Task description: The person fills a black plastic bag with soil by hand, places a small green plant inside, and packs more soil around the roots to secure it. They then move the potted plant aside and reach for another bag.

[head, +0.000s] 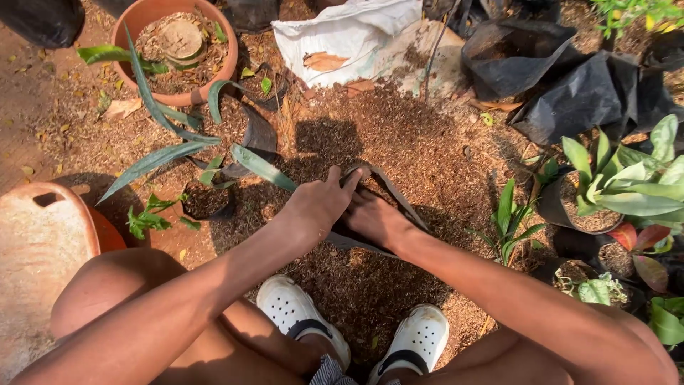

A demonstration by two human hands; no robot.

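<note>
I'm looking down on a garden nursery plot outdoors. Brown husk mulch point(399, 135) covers bare ground. Round terracotta clay pot point(178, 50), black plastic grow bags point(570, 93) and potted green seedlings point(620, 185) surround it.

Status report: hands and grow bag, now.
Left hand grips the black grow bag rim. Right hand presses inside it. Mulch pile beyond, small potted plant left.

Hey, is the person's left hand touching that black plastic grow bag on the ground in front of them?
Touching. The head view shows the left hand lying on the rim of the black plastic grow bag, fingers curled over its edge with no gap.
</note>
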